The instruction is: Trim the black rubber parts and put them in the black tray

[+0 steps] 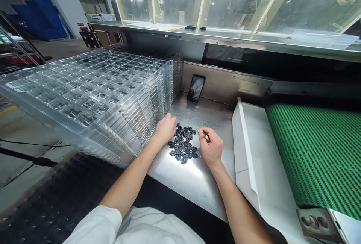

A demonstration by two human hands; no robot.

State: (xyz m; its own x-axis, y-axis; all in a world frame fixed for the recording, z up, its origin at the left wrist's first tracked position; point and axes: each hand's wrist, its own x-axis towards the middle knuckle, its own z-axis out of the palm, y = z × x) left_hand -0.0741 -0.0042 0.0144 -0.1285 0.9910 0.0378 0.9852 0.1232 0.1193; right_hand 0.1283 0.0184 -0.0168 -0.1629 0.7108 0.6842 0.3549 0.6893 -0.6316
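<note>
On the metal worktop (197, 187) lies a loose pile of small black moulded parts (182, 144). My left hand (166, 127) is at the upper left edge of the pile with its fingers curled in. What it pinches, if anything, is hidden behind the fingers. To the right of the pile, my right hand (211, 146) is closed in a fist around a small slim tool (207, 137) with a shiny metallic look; only a short piece of it shows, so its kind is unclear.
Clear plastic trays (113, 86) with many pockets are stacked high at the left. A phone (196, 87) leans against the back wall. At the right are a white trough (254, 142) and a green conveyor belt (324, 150). A metal shelf (225, 43) crosses above the worktop.
</note>
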